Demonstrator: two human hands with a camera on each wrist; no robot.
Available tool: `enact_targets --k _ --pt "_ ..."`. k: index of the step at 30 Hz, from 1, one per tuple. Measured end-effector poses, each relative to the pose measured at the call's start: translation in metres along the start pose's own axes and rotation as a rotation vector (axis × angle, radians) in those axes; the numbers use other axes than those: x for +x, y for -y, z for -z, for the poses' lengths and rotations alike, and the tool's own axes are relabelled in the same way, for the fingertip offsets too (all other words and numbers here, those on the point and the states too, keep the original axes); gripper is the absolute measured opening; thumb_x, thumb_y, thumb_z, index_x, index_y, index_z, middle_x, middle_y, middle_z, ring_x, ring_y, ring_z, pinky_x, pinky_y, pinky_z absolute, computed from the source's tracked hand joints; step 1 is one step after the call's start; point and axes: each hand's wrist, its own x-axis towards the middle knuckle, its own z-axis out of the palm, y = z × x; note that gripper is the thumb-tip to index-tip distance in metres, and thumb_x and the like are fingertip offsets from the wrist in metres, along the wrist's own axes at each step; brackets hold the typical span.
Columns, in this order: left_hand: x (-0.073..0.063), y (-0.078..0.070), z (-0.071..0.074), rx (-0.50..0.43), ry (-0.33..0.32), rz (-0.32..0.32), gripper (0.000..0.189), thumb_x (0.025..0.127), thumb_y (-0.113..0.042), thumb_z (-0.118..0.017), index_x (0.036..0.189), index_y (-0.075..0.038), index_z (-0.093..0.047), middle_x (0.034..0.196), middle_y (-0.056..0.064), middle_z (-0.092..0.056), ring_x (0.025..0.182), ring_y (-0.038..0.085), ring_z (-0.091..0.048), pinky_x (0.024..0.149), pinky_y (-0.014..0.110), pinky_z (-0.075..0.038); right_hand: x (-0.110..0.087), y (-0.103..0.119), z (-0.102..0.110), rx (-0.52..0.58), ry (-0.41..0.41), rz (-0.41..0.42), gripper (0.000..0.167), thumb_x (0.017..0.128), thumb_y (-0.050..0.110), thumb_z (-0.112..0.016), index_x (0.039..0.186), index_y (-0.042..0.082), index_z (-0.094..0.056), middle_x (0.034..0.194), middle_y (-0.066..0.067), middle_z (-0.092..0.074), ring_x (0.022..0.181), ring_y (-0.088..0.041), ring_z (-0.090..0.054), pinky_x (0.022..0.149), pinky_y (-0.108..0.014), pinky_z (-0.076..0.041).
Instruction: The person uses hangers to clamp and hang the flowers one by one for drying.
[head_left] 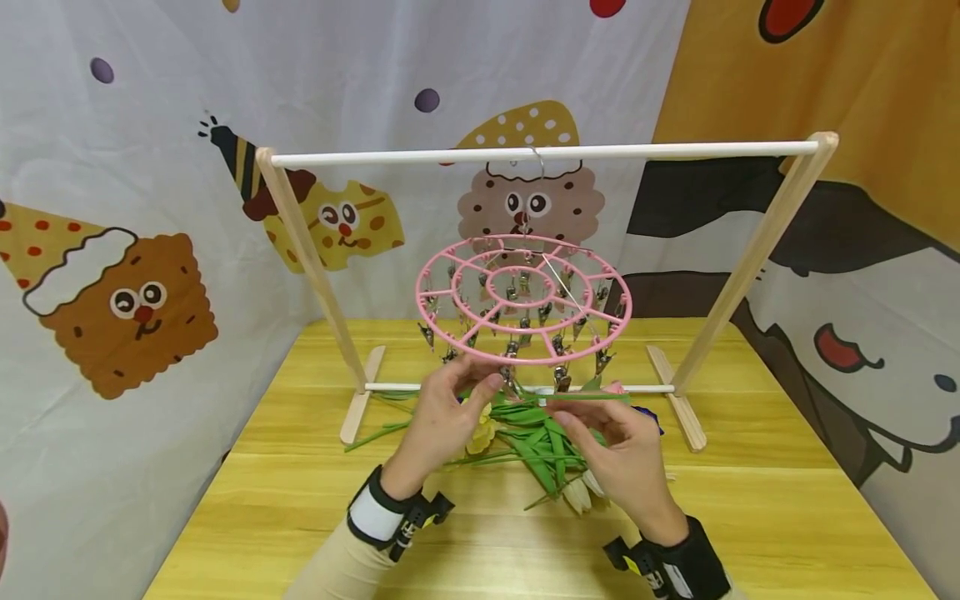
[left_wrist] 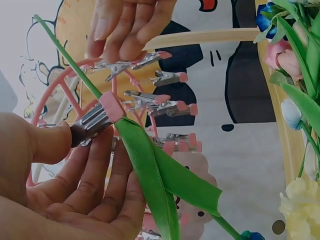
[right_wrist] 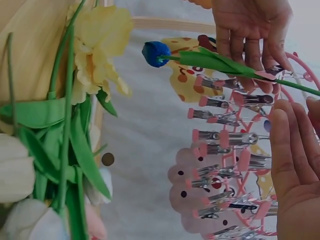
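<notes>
In the right wrist view a blue artificial flower point(right_wrist: 155, 53) lies sideways, its long green leaf point(right_wrist: 202, 60) and stem running to the right. A metal clip with pink tips point(left_wrist: 95, 120) is clamped across that stem. My left hand point(head_left: 447, 412) pinches the clip's handles between thumb and fingers, just under the near edge of the pink round hanger point(head_left: 525, 360). Close by on the right is my right hand point(head_left: 618, 446), palm turned inward and fingers loosely bent. Its fingertips point(right_wrist: 282, 107) are right beside the bare stem, not wrapped around it.
The hanger hangs from a white rod point(head_left: 420, 156) on a wooden stand point(head_left: 750, 267), with many clips dangling from its rings. Below on the wooden table point(head_left: 480, 542) lies a pile of artificial flowers with green stems point(head_left: 547, 446), including a yellow flower point(head_left: 483, 432) and white tulips point(head_left: 577, 494).
</notes>
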Motion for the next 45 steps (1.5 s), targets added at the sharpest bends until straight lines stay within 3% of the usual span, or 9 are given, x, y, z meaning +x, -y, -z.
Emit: enact_targets --k 5,10,18,27,33,38,45 --pt "0.001 0.003 0.003 0.012 -0.029 -0.031 0.023 0.116 -0.013 -0.073 0.136 -0.004 -0.079 0.128 0.013 -0.085 0.113 0.030 -0.084 0.104 0.033 -0.068 -0.008 -0.005 0.004 -0.013 0.019 -0.043 0.043 0.096 -0.030 -0.073 0.131 -0.006 -0.081 0.121 -0.026 -0.085 0.110 -0.010 -0.086 0.094 -0.024 -0.070" --pt "0.001 0.004 0.007 0.016 -0.042 -0.052 0.020 0.117 -0.013 -0.072 0.134 -0.005 -0.080 0.127 0.013 -0.086 0.112 0.030 -0.084 0.101 0.033 -0.068 -0.014 -0.008 0.010 -0.049 0.044 -0.083 0.042 0.097 -0.028 -0.074 0.130 -0.002 -0.082 0.121 -0.025 -0.085 0.109 -0.011 -0.085 0.094 -0.024 -0.071" --pt "0.002 0.002 0.014 0.017 -0.072 0.007 0.020 0.117 -0.016 -0.073 0.135 -0.009 -0.080 0.129 0.012 -0.084 0.120 0.030 -0.082 0.109 0.040 -0.067 -0.023 -0.008 0.019 -0.133 0.069 -0.176 0.039 0.101 -0.020 -0.077 0.128 0.006 -0.084 0.124 -0.016 -0.086 0.110 -0.012 -0.084 0.093 -0.022 -0.070" --pt "0.004 0.007 0.021 0.007 -0.100 0.009 0.024 0.117 -0.014 -0.073 0.139 -0.008 -0.079 0.131 0.014 -0.084 0.125 0.033 -0.082 0.118 0.046 -0.065 -0.033 -0.017 0.028 -0.203 0.071 -0.197 0.035 0.101 -0.016 -0.080 0.128 0.007 -0.085 0.128 -0.016 -0.085 0.124 -0.004 -0.080 0.094 -0.020 -0.068" --pt "0.005 0.011 0.026 0.001 -0.106 0.002 0.026 0.117 -0.015 -0.071 0.141 -0.009 -0.078 0.135 0.013 -0.083 0.130 0.033 -0.081 0.120 0.042 -0.064 -0.038 -0.020 0.036 -0.280 0.089 -0.219 0.031 0.102 -0.011 -0.083 0.127 0.009 -0.086 0.129 -0.013 -0.086 0.115 -0.004 -0.081 0.089 -0.017 -0.067" --pt "0.004 0.017 0.029 0.011 -0.123 0.011 0.028 0.118 -0.012 -0.070 0.144 -0.007 -0.077 0.135 0.014 -0.083 0.129 0.034 -0.081 0.117 0.033 -0.064 -0.042 -0.025 0.042 -0.355 0.103 -0.247 0.030 0.101 -0.005 -0.087 0.126 0.011 -0.086 0.123 0.000 -0.088 0.108 -0.002 -0.081 0.086 -0.016 -0.066" --pt "0.004 0.021 0.035 0.023 -0.145 0.019 0.028 0.119 -0.012 -0.068 0.144 -0.007 -0.078 0.136 0.014 -0.083 0.132 0.034 -0.079 0.124 0.045 -0.061 -0.045 -0.033 0.044 -0.435 0.131 -0.228 0.036 0.098 -0.006 -0.090 0.124 0.018 -0.087 0.117 0.003 -0.087 0.098 -0.005 -0.080 0.078 -0.022 -0.067"
